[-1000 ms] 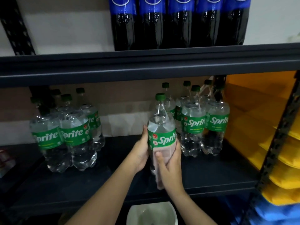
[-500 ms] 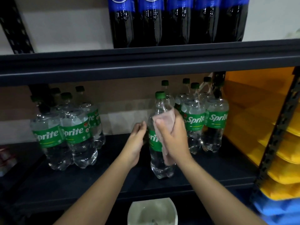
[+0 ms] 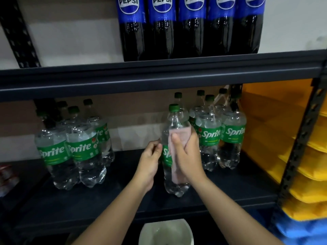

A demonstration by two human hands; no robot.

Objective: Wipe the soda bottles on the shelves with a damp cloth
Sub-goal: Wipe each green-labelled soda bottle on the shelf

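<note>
A clear Sprite bottle [image 3: 174,119] with a green cap stands upright on the dark lower shelf [image 3: 106,200], in front of the others. My right hand [image 3: 187,156] holds a pale pink cloth [image 3: 178,133] wrapped against the bottle's front, over its shoulder and label. My left hand [image 3: 150,160] grips the bottle's left side at label height. More Sprite bottles stand in a group at the left [image 3: 83,149] and another group right behind [image 3: 231,138]. Several Pepsi bottles [image 3: 191,29] line the upper shelf.
The upper shelf's dark beam [image 3: 159,75] runs across above my hands. Black perforated uprights [image 3: 299,147] frame the right side, with stacked yellow items [image 3: 311,170] and something blue [image 3: 300,232] beyond. A white container [image 3: 166,232] sits below the shelf edge.
My right hand has carried the cloth from the bottle's lower part up to its shoulder. The bottle now stands on the shelf, and the view has tilted upward slightly.
</note>
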